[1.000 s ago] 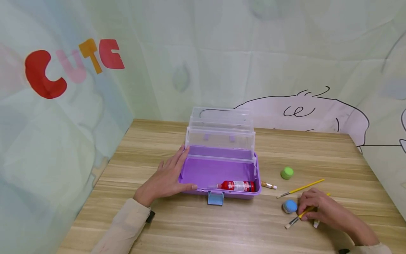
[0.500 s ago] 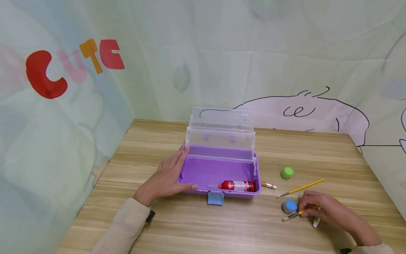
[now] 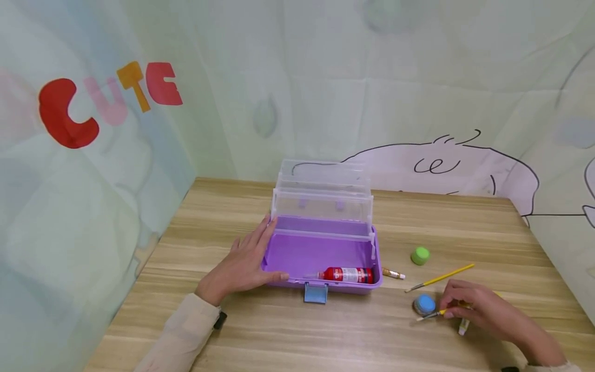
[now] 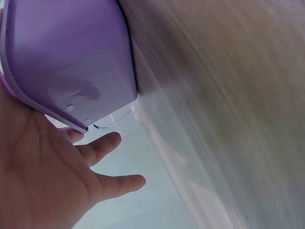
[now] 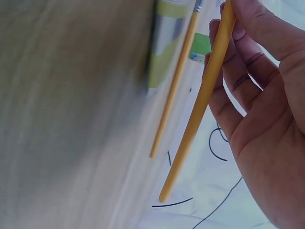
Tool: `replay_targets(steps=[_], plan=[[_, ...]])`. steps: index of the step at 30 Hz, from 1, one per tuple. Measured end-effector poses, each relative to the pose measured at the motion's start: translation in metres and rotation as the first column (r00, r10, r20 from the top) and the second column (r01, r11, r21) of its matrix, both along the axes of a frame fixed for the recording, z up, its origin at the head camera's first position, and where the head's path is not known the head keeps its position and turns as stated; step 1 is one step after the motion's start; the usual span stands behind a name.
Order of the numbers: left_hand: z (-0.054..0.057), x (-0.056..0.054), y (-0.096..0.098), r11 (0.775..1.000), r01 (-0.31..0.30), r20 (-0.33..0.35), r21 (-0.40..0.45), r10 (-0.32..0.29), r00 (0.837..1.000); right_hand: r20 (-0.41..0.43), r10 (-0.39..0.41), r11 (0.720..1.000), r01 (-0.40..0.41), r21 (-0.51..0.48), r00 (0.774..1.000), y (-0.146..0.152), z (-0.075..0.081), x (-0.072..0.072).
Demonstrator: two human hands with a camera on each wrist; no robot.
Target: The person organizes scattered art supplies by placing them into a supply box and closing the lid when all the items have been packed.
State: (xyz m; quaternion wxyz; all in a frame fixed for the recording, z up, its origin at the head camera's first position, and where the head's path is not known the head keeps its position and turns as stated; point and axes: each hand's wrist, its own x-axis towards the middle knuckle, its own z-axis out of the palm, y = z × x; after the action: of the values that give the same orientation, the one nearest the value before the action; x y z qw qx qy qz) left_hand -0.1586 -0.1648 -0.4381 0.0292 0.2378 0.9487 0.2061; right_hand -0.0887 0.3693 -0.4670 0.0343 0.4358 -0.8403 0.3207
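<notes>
An open purple box (image 3: 302, 253) with clear trays hinged up at its back stands mid-table. My left hand (image 3: 239, 266) rests on its left side, thumb along the front rim and fingers straight. In the left wrist view the fingers (image 4: 114, 186) spread beside the purple wall. A red bottle (image 3: 350, 275) with a clear tip lies inside the box, along the front. At the right, my right hand (image 3: 485, 312) pinches a paintbrush (image 5: 198, 109) with a yellow handle. Its bristle end points left, near a blue-lidded jar (image 3: 424, 304).
Another yellow paintbrush (image 3: 441, 278) lies behind the right hand. A green-lidded jar (image 3: 420, 255) stands farther back. A small paint tube (image 3: 394, 274) lies against the box's right side, and another tube (image 3: 464, 326) is partly under the right hand. A printed cloth hangs behind the table.
The right hand has shifted slightly right, and the brush in it has swung flatter, its bristles closer to the blue-lidded jar. The left hand stays on the box.
</notes>
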Motion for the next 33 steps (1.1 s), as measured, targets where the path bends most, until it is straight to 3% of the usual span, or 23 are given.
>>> replay_targets(steps=[14,23,33], plan=[[-0.002,0.001,-0.001,1.000,0.000,0.006,0.003,0.000,1.000,0.050,-0.006,1.000,0.006,0.004,0.999,-0.009,0.027,0.005],[-0.003,0.001,-0.001,1.000,-0.002,0.005,0.014,0.002,1.000,0.043,-0.017,1.000,0.018,-0.013,0.999,-0.014,0.043,0.001],[-0.004,-0.002,-0.002,1.000,-0.002,0.015,0.006,0.002,1.000,-0.039,-0.099,0.995,0.098,-0.023,0.994,-0.020,0.060,-0.009]])
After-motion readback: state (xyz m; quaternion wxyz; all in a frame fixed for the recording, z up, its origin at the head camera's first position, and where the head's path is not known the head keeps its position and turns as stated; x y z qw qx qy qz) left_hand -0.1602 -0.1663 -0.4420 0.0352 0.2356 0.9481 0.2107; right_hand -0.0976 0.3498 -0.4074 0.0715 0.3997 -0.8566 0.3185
